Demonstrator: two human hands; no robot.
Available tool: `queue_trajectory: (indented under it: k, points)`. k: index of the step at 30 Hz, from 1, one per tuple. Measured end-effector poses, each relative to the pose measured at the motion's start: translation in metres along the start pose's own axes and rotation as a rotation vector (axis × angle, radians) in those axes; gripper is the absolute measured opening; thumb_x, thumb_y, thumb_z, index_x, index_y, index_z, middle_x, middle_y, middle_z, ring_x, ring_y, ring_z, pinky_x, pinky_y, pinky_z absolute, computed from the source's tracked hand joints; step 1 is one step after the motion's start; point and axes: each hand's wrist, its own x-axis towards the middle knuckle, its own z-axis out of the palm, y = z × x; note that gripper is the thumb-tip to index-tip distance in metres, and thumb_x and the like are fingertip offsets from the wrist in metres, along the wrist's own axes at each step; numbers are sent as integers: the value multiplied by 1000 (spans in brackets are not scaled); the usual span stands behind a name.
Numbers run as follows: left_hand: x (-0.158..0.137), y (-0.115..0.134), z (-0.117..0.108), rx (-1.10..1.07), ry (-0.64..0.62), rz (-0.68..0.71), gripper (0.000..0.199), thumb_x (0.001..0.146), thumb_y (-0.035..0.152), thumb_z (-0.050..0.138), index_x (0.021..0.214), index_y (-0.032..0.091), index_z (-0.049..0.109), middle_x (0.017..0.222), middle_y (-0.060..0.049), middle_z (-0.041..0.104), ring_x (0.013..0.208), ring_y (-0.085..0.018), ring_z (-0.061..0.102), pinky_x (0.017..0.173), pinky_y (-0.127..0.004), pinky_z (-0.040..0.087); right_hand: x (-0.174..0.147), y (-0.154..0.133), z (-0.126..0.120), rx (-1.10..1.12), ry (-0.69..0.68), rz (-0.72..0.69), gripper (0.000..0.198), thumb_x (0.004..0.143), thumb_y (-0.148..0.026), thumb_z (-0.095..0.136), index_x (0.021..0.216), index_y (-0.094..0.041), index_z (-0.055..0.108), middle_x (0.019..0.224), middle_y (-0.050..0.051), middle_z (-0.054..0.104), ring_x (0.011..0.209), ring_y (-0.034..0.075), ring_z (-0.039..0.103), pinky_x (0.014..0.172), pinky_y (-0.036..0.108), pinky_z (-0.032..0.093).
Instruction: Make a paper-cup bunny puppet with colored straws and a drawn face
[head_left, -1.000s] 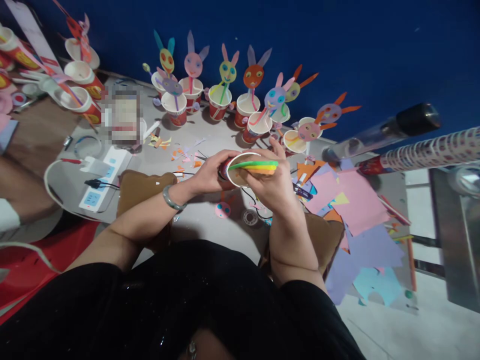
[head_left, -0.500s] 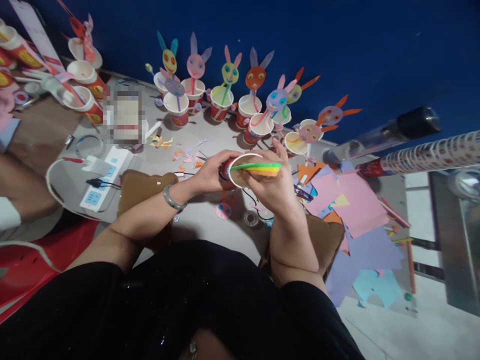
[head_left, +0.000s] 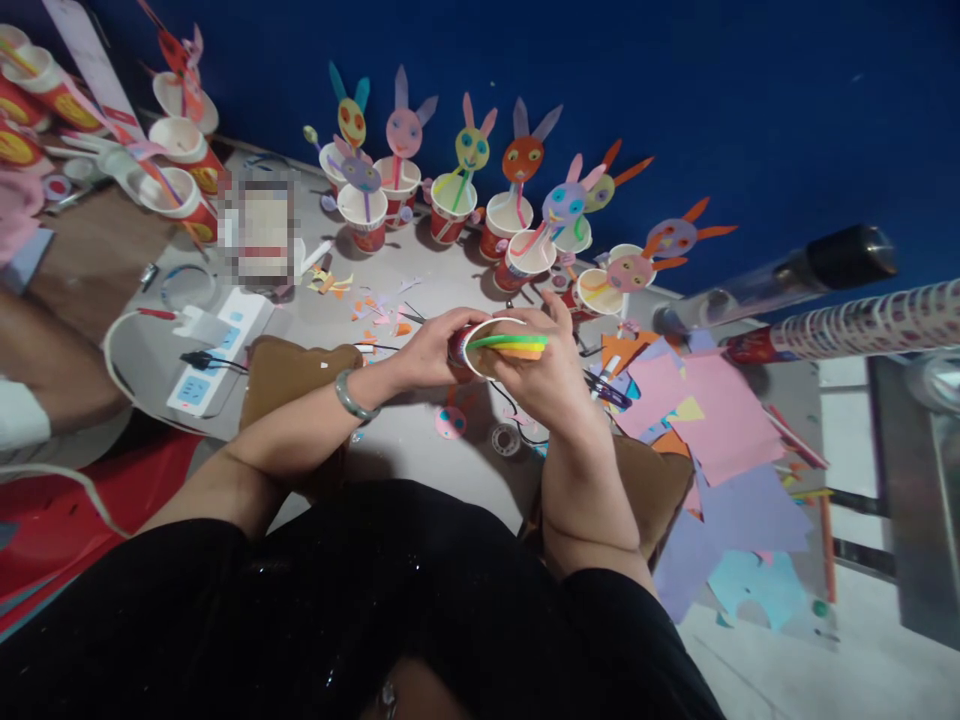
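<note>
A red paper cup (head_left: 461,345) lies tilted between my hands, its white mouth turned to the right. My left hand (head_left: 439,345) wraps the cup's side near its base. Green and yellow straws (head_left: 510,345) stick out of the mouth. At the rim, my right hand (head_left: 544,365) grips the cup, the thumb beside the straws and a finger raised behind; its fingertips are partly hidden. Below the cup, a pink round paper face (head_left: 451,422) with blue eyes rests on the table, near a roll of tape (head_left: 505,438).
Several paper cups with rabbit heads (head_left: 451,210) stand along the blue wall. Paper scraps (head_left: 382,312) lie in front of them. A power strip (head_left: 217,355) is at left; coloured paper sheets (head_left: 727,410) and scissors (head_left: 607,390) are at right. Another person's arm (head_left: 45,360) shows at far left.
The whole view has shifted slightly to the right. The straws stick out a little less far past the cup's mouth; both hands keep their hold.
</note>
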Motion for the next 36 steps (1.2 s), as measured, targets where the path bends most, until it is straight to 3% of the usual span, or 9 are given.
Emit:
queue_trajectory:
  k: [13, 20, 36]
  points:
    - [-2, -4, 0, -8, 15, -51, 61, 66, 36, 88, 119, 19, 64, 118, -11, 74, 104, -23, 73, 93, -38, 58, 2, 3, 9, -4, 7, 21, 12, 86, -21, 65, 90, -27, 75, 95, 5, 78, 106, 27, 73, 128, 63, 32]
    - [-1, -3, 1, -17, 20, -46, 61, 66, 36, 88, 119, 19, 64, 118, -11, 74, 105, -24, 73, 93, -38, 58, 2, 4, 12, -6, 23, 34, 13, 85, -20, 64, 89, -27, 74, 95, 5, 78, 104, 28, 73, 130, 66, 25]
    - [-2, -1, 1, 72, 46, -59, 57, 69, 38, 86, 118, 18, 64, 118, -11, 74, 107, -24, 72, 94, -39, 58, 4, 7, 16, -4, 17, 38, 12, 87, -20, 64, 89, -27, 73, 97, 4, 79, 103, 27, 73, 127, 64, 32]
